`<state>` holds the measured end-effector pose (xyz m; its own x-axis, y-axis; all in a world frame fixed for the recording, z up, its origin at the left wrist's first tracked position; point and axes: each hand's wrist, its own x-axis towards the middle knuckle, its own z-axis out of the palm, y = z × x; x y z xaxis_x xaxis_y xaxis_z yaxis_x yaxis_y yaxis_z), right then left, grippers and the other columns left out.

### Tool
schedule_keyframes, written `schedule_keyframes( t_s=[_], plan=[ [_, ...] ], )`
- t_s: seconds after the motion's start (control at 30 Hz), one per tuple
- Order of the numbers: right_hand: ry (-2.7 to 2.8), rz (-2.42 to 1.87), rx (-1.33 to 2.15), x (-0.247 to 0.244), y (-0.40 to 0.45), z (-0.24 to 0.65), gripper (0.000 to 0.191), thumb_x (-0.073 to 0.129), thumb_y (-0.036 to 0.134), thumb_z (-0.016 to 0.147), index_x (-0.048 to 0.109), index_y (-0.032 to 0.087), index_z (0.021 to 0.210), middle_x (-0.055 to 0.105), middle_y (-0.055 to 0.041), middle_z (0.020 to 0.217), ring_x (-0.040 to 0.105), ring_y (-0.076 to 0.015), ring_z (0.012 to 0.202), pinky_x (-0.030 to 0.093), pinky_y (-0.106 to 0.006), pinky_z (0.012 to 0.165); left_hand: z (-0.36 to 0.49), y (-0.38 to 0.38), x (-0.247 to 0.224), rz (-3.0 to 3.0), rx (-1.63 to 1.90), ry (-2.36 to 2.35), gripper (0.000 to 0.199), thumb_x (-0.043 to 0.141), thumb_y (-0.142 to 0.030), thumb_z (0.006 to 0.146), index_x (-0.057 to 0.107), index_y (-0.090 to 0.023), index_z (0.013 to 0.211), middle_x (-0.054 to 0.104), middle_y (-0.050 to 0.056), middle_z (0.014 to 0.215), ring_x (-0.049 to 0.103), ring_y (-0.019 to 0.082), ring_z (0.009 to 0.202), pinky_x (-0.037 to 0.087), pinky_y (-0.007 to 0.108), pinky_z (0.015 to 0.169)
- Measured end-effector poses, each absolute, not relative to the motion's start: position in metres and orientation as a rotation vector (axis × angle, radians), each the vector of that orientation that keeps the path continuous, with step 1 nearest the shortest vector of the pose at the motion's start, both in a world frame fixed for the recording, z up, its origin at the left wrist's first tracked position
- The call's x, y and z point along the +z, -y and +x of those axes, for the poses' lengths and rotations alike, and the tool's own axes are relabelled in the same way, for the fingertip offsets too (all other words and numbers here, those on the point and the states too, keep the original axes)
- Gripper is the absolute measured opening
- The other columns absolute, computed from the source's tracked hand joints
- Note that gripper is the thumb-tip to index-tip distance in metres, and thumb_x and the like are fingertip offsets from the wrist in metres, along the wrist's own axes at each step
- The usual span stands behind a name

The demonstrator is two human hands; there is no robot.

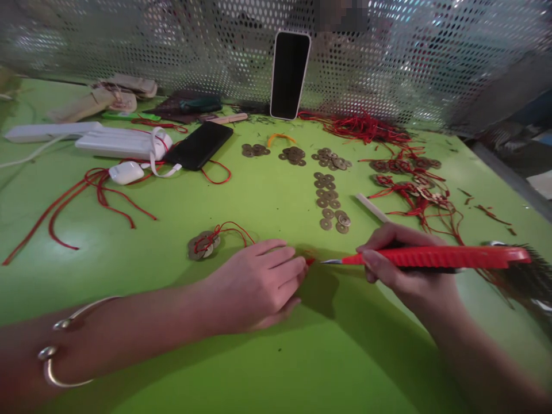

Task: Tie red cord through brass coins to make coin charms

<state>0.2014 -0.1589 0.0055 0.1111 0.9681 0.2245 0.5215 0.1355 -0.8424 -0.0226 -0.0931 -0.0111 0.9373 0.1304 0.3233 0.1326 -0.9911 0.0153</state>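
Near the middle of the green table [172, 368], my left hand [263, 284] lies palm down with its fingers pressed together on a small bit of red cord [309, 261]. To its right, my right hand [401, 264] grips a red-handled tool [457, 257] with a thin metal tip. That tip points left, close to my left fingertips and a little apart from the cord. Beyond my left wrist rests a ring of coins [202, 245] tied with thin red cord. Several loose coins [326, 192] lie in groups further back.
A phone [290, 75] stands upright against the perforated metal screen [194, 52]. At the left are a black power bank [200, 145], a white power strip [118, 142] and red cords. Red-corded coins [425, 187], a white stick [371, 208] and a dark brush [528, 276] lie at the right.
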Motion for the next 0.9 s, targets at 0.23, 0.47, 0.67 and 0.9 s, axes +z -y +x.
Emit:
schedule_keyframes(
  t_s=[0.23,0.47,0.67,0.9],
  plan=[
    [1.390,-1.500,0.593,0.004,0.155,0.213,0.021,0.068,0.028,0.074,0.054,0.019,0.060,0.053,0.0033,0.047,0.044,-0.0089,0.039,0.033,-0.021,0.037,-0.023,0.092,-0.010,-3.124,-0.521,0.249,0.032,0.046,-0.025,0.088,0.062,-0.006,0.109,0.067,0.008,0.105,0.059,0.022,0.096,0.046,0.037,0.092],
    [1.135,-1.331,0.664,-0.001,0.145,0.220,0.020,0.069,0.036,0.074,0.059,0.019,0.070,0.054,0.0029,0.050,0.050,-0.0113,0.044,0.041,-0.023,0.043,-0.013,0.086,-0.010,-3.255,-0.665,0.551,0.018,0.053,-0.021,0.088,0.066,-0.015,0.099,0.071,0.004,0.090,0.063,0.015,0.082,0.052,0.029,0.077],
    [1.074,-1.251,0.695,-0.002,0.144,0.224,0.023,0.069,0.037,0.074,0.056,0.019,0.068,0.052,0.0045,0.049,0.050,-0.0098,0.042,0.041,-0.022,0.042,-0.001,0.085,0.000,-3.301,-0.387,0.687,0.014,0.061,-0.024,0.083,0.067,-0.016,0.092,0.069,0.003,0.086,0.061,0.016,0.083,0.048,0.031,0.078],
    [1.131,-1.246,0.760,0.006,0.148,0.225,0.022,0.068,0.037,0.075,0.058,0.018,0.073,0.056,0.0032,0.050,0.053,-0.0109,0.043,0.043,-0.022,0.043,0.006,0.087,0.002,-3.297,-0.450,0.897,0.011,0.059,-0.021,0.083,0.069,-0.016,0.084,0.070,0.003,0.083,0.062,0.018,0.081,0.048,0.034,0.077]
  ],
)
